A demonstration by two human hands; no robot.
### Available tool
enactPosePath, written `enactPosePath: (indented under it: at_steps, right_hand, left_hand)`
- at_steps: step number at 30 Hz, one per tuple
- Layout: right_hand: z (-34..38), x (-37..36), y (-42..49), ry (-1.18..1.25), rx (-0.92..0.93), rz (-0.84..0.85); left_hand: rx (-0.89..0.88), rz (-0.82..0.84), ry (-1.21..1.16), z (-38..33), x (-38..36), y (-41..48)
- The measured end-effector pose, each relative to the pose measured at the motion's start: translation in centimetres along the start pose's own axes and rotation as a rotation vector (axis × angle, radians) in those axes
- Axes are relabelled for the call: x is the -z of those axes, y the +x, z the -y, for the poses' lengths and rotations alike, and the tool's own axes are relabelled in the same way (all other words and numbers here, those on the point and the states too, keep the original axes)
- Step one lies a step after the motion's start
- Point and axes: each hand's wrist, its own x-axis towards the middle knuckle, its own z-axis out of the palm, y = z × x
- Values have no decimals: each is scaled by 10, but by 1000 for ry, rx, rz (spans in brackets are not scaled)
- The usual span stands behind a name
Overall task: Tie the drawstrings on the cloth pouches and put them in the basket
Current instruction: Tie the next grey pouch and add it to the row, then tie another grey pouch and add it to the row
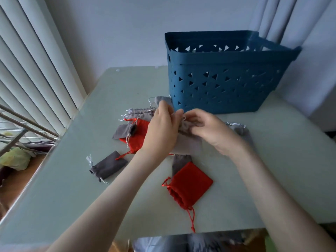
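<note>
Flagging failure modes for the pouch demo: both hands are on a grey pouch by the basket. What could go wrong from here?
1. The red pouch has its cord trailing to the near edge of the table, between the forearms; a forearm could drag it off.
2. A second red cord lies across the dark grey pouch; lifting one might pull the other.

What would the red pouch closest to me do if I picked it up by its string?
The red pouch would probably hang limp and swing, since it is soft cloth lying flat. It looks empty, so it is likely very light. Pulling its drawstring might cinch the gathered mouth tighter.
</note>
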Motion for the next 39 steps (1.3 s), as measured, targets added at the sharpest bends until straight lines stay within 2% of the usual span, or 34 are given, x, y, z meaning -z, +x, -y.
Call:
enactPosePath:
  at_steps: [6,13,15,17,18,20,25,28,31,33,36,39]
  right_hand:
    - [-25,66,-35,-80,-105,-262]
    - [-74,88,-62,-194,-172,-436]
    - [-80,87,-61,-356,-151,-502]
    - [-80,88,-59,-576,-247,-559]
    - [-79,88,-58,-599,-295,-559]
    - [-79,88,-56,-548,-305,-520]
    - [-73,83,-59,-365,-209,-478]
    - [-72,88,-58,-245,-238,-533]
    - [-72,94,-58,-311,-279,-602]
    - [-74,94,-57,-355,-249,-606]
    - [-73,93,-56,-420,-226,-530]
    - [-69,98,-59,-420,-213,-517]
  left_hand:
    - [358,354,-300,-34,-34,-3]
    - [377,619,-77,-41,-89,-13]
    - [333,617,-69,-44,-97,-17]
    - [307,621,-200,-49,-102,-18]
    - [307,626,-265,-50,-104,-18]
    - [318,623,-316,-50,-108,-17]
    - [309,540,-139,-48,-131,-19]
    - [286,434,83,-50,-135,-24]
    - [279,361,214,-48,-130,-24]
    - [276,412,144,-48,-124,-21]
    - [237,390,-41,-50,-115,-17]
    - [295,386,-277,-47,-111,-19]
